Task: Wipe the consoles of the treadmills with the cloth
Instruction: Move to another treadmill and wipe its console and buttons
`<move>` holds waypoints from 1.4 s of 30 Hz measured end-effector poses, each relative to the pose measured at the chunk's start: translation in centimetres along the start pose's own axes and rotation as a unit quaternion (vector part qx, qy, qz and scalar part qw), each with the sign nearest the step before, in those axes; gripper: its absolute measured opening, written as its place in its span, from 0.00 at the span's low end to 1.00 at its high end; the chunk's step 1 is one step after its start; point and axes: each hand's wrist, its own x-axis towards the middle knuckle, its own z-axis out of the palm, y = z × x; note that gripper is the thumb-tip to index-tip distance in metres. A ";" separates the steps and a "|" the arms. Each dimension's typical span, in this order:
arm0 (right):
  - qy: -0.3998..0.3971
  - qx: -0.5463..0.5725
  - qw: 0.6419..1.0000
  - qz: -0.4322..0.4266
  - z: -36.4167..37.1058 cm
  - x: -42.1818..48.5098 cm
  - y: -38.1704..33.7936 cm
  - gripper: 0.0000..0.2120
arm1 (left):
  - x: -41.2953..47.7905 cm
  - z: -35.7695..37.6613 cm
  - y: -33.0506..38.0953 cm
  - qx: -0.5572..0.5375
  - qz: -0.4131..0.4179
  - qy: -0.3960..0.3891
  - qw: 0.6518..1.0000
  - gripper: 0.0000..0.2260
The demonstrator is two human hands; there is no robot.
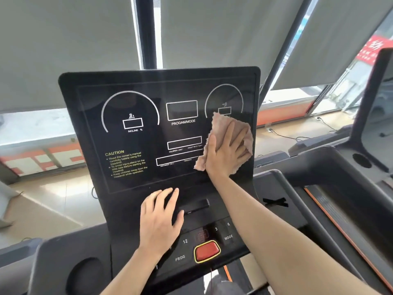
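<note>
Nearest, on the lowest part of the glossy black treadmill console (131, 179), sits a red rectangular stop button with a yellow rim (207, 251), with white labels PROG, 12, 3, 6 and MODE around it. To the console's left a round cup recess (87, 277) is sunk into the dark grey tray.

Just above the button the left hand (159, 218) lies flat on the console, fingers straight and close together, their tips at the lower edge of the display. It holds nothing. A small black raised bar (195, 206) is just to its right.

Higher up, the right hand (225, 152) presses a crumpled pinkish-beige cloth (220, 124) against the right half of the console, palm flat and fingers slightly spread. The cloth's long axis runs up the panel, from a lower corner by the DISTANCE window to an upper corner that points at the small box inside the right-hand white arc. The cloth shows round the hand on the left, the top and the right.

The console stands upright, taller than wide, leaning back a little, its face turned to the person.

To the console's right stands a second dark grey treadmill (340, 167). Below and behind the console lies a pale beige floor (53, 199), with black cables (287, 136) along the window's foot. Behind the console hang grey roller blinds (63, 39) between black window posts (146, 28); a red sign (374, 50) shows outside at the far right.
</note>
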 end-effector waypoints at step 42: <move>-0.206 0.029 0.969 -0.130 -1.8 -0.3 16.6 0.28 | 0.3 1.1 0.7 -0.022 -0.044 0.037 0.998 0.22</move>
